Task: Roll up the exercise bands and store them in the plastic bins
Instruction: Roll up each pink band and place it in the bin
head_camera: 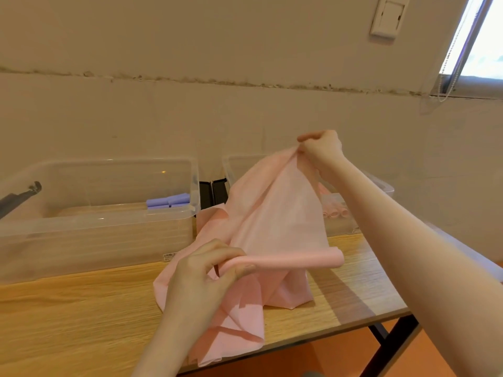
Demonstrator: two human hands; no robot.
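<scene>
A long pink exercise band hangs in loose folds over the wooden table. My right hand pinches one part of it and holds it raised above the table. My left hand pinches a lower stretch near the table, where a short rolled end sticks out to the right. The band's slack lies crumpled on the table and droops over the front edge. Behind it stand two clear plastic bins: the left bin holds purple rolled bands, the right bin holds pink rolled bands.
A black case stands between the two bins against the wall. A dark metal tool pokes in at the far left by the left bin. The table's right edge and black leg lie under my right forearm.
</scene>
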